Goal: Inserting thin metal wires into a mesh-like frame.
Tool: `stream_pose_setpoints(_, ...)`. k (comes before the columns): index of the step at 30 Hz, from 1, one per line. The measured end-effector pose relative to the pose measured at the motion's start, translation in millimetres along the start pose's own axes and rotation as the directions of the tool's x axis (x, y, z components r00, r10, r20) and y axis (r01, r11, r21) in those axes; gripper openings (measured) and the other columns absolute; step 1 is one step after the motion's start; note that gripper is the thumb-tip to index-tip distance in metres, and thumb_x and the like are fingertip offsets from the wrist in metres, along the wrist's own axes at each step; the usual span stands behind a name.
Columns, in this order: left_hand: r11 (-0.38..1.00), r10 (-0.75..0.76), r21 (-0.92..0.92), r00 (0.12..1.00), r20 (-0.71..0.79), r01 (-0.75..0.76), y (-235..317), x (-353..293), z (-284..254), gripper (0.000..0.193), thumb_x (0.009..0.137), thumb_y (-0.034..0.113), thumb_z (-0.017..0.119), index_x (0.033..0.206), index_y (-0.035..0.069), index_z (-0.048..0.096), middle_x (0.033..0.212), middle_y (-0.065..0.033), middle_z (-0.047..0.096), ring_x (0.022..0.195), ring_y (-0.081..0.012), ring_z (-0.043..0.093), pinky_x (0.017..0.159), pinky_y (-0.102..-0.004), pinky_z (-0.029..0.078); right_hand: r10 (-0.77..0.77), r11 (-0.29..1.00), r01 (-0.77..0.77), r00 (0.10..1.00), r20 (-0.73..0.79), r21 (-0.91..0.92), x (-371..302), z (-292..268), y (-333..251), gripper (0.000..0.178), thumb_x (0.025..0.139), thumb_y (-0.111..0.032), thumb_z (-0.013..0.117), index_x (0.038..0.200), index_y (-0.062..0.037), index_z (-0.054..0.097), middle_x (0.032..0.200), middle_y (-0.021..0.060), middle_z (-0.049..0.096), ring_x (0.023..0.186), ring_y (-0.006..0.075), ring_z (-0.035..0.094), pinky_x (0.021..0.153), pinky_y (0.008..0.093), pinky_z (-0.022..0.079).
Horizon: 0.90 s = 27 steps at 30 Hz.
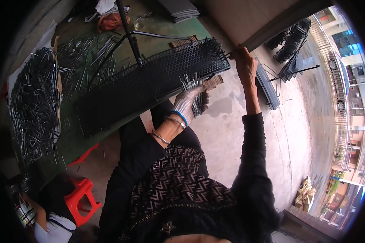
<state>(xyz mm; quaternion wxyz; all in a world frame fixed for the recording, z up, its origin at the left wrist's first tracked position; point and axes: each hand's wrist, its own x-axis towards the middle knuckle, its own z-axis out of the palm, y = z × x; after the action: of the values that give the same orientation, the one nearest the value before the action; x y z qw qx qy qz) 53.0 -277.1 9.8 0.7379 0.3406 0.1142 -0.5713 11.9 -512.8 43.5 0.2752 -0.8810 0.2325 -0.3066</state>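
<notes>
A long black tray-like panel with a honeycomb of holes (162,69) lies slanted across the table in front of me. My left hand (185,106), in a pale glove with dark fingertips, is closed around a bundle of thin metal strips (190,82) just below the panel's near edge. At the panel's right end my right hand (244,60), bare, pinches a thin dark strip (228,56) against the holes. Several strips stick out of the panel there. My fingers partly hide the pinched piece.
A heap of loose strips (34,101) lies at the left, with more scattered on the green table (190,30). A dark metal stand (129,38) rises behind the panel. Black racks (290,44) stand on the floor at right. A red stool (82,200) and a person (54,229) are at lower left.
</notes>
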Motion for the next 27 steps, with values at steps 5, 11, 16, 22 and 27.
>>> stream_pose_setpoints(5, 0.999, 0.014, 0.042, 0.999, 0.052, -0.016, -0.3, 0.1, 3.9, 0.016, 0.091, 0.018, 0.059, 0.099, 0.003, 0.059, 0.081, -0.0063, 0.065, 0.069, -0.0150, 0.064, 0.056, -0.0276, 0.054, -0.053, 0.959, 0.070, 0.996, 0.071, -0.274, -4.4, 12.6, 24.0, 0.018, 0.088, -0.024, 0.057, 0.099, -0.0140, 0.069, 0.091, 0.0113, 0.066, 0.082, 0.0272, 0.065, 0.072, 0.0375, 0.050)
stream_pose_setpoints(11, 0.993, 0.021, 0.115, 1.000, 0.013, -0.022, 5.5, -3.8, 6.4, 0.020, 0.092, 0.018, 0.056, 0.103, 0.002, 0.061, 0.085, -0.0068, 0.066, 0.072, -0.0141, 0.064, 0.059, -0.0266, 0.052, 0.147, 0.978, -0.115, 0.971, 0.188, -0.175, -33.7, 6.8, -17.3, 0.030, 0.089, -0.033, 0.061, 0.104, -0.0074, 0.068, 0.085, 0.0109, 0.064, 0.077, 0.0207, 0.061, 0.069, 0.0334, 0.047)
stream_pose_setpoints(16, 0.992, 0.065, 0.105, 0.998, -0.010, -0.063, -1.1, 1.7, 4.1, 0.017, 0.089, 0.019, 0.061, 0.096, 0.004, 0.066, 0.079, -0.0083, 0.068, 0.064, -0.0166, 0.065, 0.052, -0.0288, 0.053, 0.059, 0.891, -0.333, 0.758, 0.649, 0.308, -64.9, 1.8, -57.2, 0.030, 0.090, -0.028, 0.061, 0.097, 0.0009, 0.066, 0.078, 0.0028, 0.061, 0.074, 0.0111, 0.056, 0.066, 0.0260, 0.045)
stream_pose_setpoints(22, 0.985, -0.006, 0.173, 1.000, -0.012, 0.008, 0.9, -2.1, 9.7, 0.024, 0.091, 0.024, 0.059, 0.105, 0.005, 0.063, 0.091, -0.0077, 0.066, 0.080, -0.0173, 0.065, 0.069, -0.0343, 0.055, 0.096, 0.816, -0.368, 0.847, 0.523, 0.447, -57.1, -10.4, -30.6, 0.024, 0.092, -0.019, 0.059, 0.097, 0.0037, 0.062, 0.080, 0.0064, 0.064, 0.073, 0.0113, 0.061, 0.066, 0.0253, 0.049)
stream_pose_setpoints(27, 0.985, -0.029, 0.171, 1.000, 0.005, 0.028, 3.7, -0.4, 4.8, 0.027, 0.090, 0.027, 0.062, 0.106, 0.006, 0.060, 0.092, -0.0084, 0.066, 0.078, -0.0178, 0.064, 0.066, -0.0360, 0.056, 0.222, 0.922, -0.220, 0.975, 0.031, 0.320, -38.0, -18.3, -13.3, 0.021, 0.093, -0.015, 0.056, 0.096, 0.0057, 0.061, 0.079, 0.0114, 0.067, 0.068, 0.0149, 0.065, 0.064, 0.0263, 0.052)
